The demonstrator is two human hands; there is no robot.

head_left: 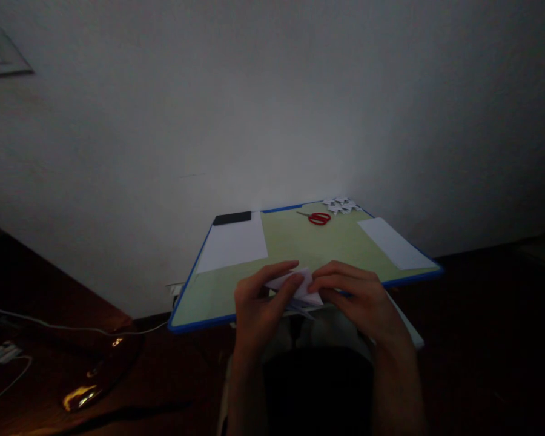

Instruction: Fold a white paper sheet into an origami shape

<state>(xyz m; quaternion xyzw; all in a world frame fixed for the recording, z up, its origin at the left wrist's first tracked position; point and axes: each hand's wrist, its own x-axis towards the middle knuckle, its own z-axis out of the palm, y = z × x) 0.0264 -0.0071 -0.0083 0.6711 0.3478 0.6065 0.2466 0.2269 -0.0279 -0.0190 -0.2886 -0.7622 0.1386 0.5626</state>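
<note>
- At the left of the worktop (300, 242), a white sheet (231, 245) lies flat with a black slab (232, 218) on its far end; both are well apart from the hands.
- The left hand (260, 306) comes up from below, forearm steep, with its thumb laid across the near face and its forefinger stretched along the far side. Its fingers are clamped on the folded paper; this grip looks best kept as a steady anchor, firm but not crushing the layers.
- The folded paper (303, 292) is between the two hands, at the worktop's near edge as seen from above, with loose-looking points below it. The step looks like shaping or creasing a fold: line up the edges first, then press outward along the crease in one even stroke.
- Beyond it lie red-handled scissors (318, 218) and, at the far edge, a cluster of folded paper pieces (342, 205).
- The right hand (358, 297) slants in, wrist bent inward, its fingers together and pinched on the paper's right part; light fingertip work should suit the small flaps.
- Farther right, another white sheet (393, 242) lies near the worktop's side edge.
</note>
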